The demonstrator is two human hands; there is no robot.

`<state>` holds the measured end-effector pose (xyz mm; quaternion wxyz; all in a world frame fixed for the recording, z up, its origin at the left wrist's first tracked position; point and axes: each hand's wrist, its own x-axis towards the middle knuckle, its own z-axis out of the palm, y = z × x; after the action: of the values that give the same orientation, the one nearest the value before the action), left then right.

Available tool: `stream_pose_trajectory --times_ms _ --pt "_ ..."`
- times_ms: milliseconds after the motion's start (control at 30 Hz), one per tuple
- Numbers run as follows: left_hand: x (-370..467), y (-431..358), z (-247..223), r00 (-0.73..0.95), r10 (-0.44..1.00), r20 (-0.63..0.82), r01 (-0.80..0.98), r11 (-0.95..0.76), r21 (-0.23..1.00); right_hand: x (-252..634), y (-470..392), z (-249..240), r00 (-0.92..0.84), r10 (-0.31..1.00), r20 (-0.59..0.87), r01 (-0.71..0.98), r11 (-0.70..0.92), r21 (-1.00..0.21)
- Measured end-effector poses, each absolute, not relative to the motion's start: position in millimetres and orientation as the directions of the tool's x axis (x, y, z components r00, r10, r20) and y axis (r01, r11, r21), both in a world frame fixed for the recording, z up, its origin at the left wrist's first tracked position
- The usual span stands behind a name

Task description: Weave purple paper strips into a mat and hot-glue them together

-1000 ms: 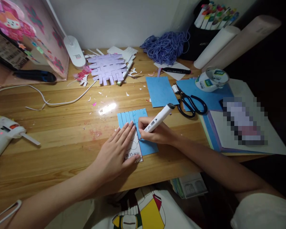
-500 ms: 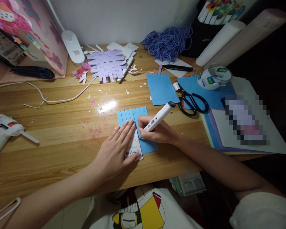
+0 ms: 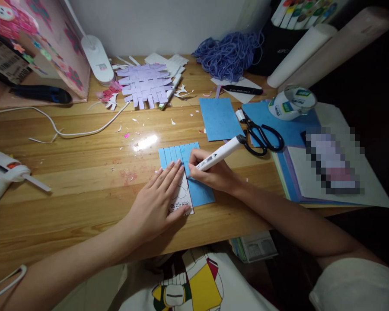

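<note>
My left hand (image 3: pixel 164 192) lies flat, fingers stretched, on a white card (image 3: pixel 183 204) with black drawings on it. The card rests on a blue sheet of paper (image 3: pixel 202 195), whose left part bears several dark parallel lines. In my right hand (image 3: pixel 210 170) is a white marker (image 3: pixel 222 152), tilted with its dark end up to the right. Its tip is low by the card's right edge, partly hidden by my fingers. Another blue sheet (image 3: pixel 220 120) lies just beyond, and black-handled scissors (image 3: pixel 262 136) stand to its right.
A woven purple paper piece (image 3: pixel 145 84) lies among scraps at the back. Blue-purple cord (image 3: pixel 228 54) is heaped near the wall. A tape roll (image 3: pixel 290 103) and stacked paper (image 3: pixel 311 172) are on the right, a glue gun (image 3: pixel 6 175) on the left. A white cable (image 3: pixel 81 134) crosses the left side.
My right hand has moved the marker a little up along the card's edge, away from me. My left hand stays on the card. The view has shifted slightly.
</note>
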<state>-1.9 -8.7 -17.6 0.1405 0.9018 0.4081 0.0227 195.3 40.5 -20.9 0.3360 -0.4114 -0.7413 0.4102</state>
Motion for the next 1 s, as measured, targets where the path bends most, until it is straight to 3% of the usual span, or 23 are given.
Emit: stream_pose_trajectory --times_ms 367,1000 --pt "-2.8 -9.2 -18.9 0.673 0.737 -0.059 0.719 -0.634 0.286 196.1 40.4 -16.1 -0.629 0.761 0.158 0.335 0.449 -0.828" --pt "-2.4 -8.8 -18.4 0.68 0.73 -0.062 0.717 -0.645 0.264 197.4 40.2 -20.9 -0.755 0.643 0.132 0.223 0.44 -0.87"
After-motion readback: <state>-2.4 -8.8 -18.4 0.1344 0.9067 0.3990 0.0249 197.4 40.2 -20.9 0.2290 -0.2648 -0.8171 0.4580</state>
